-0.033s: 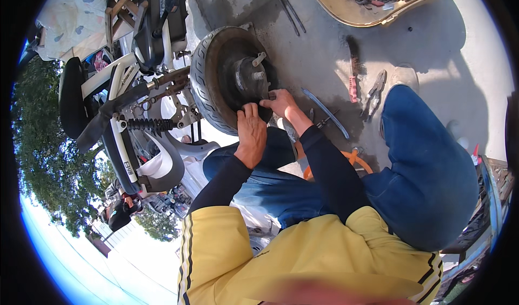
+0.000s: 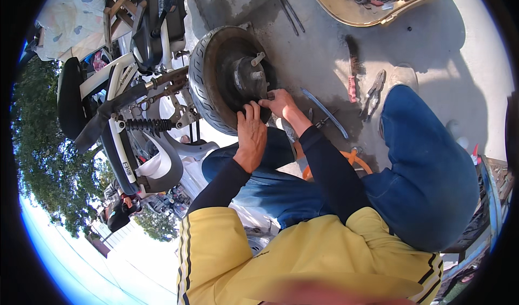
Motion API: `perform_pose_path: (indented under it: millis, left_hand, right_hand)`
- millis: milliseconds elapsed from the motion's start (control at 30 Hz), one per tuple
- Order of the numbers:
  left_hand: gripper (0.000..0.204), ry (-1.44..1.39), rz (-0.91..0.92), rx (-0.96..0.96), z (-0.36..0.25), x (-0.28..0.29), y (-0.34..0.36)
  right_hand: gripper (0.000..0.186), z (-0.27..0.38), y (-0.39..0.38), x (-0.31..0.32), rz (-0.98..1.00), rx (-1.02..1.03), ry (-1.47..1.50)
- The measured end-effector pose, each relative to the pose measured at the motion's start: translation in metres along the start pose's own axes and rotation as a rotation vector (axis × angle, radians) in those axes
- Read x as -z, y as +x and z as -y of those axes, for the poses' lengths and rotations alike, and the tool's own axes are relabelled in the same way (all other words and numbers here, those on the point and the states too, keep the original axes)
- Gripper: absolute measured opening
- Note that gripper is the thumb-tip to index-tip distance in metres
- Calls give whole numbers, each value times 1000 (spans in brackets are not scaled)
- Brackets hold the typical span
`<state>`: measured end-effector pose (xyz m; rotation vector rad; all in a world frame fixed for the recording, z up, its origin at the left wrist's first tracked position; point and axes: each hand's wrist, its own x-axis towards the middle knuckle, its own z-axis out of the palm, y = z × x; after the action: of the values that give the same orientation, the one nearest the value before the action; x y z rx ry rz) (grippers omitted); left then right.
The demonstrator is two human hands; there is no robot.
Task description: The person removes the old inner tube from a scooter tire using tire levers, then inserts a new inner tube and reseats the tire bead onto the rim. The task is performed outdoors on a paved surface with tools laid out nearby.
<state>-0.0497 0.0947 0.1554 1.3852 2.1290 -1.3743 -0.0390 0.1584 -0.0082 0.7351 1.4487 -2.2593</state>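
Observation:
A wheel (image 2: pixel 208 102) with a grooved black tire and a dark hub (image 2: pixel 246 80) stands beside a white and black scooter (image 2: pixel 130 88). My left hand (image 2: pixel 251 137) is at the wheel's near side, its fingers bent and pressed into the dark inner part below the hub. Close beside it, my right hand (image 2: pixel 281 104) pinches at the hub's lower edge with thumb and forefinger. Whatever lies between those fingertips is too small to make out. A metal lever and an axle end stick out of the hub above my hands.
On the concrete lie a red-handled brush (image 2: pixel 352 83), pliers (image 2: pixel 373 95), a pale blue strip (image 2: pixel 325 112) and two dark rods (image 2: pixel 285 6). A yellowish tub (image 2: pixel 373 21) of tools stands far right. An orange ring-shaped thing (image 2: pixel 351 156) sits near my legs. Another person (image 2: pixel 120 207) is at the left.

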Motion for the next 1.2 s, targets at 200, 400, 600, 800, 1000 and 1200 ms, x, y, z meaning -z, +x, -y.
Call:
perform_pose_path:
  millis: [200, 400, 600, 800, 1000, 1200]
  left_hand:
    - [34, -186, -246, -26, 11, 1, -21]
    - [30, -211, -322, -128, 38, -9, -45]
    - [16, -168, -427, -165, 51, -24, -32]
    - [24, -195, -501, -171, 52, -16, -32]
    - [35, -130, -360, -280, 60, -30, -39]
    - [50, -71, -302, -206, 31, -31, -38]
  right_hand:
    - [38, 16, -16, 9, 184, -97, 394]
    - [28, 33, -25, 13, 410, -168, 669]
    - [19, 28, -25, -3, 508, -254, 978]
    - [23, 48, -34, -10, 496, -316, 1082]
    - [24, 74, -40, -4, 420, -280, 907]
    - [27, 121, -42, 7, 386, -30, 700]
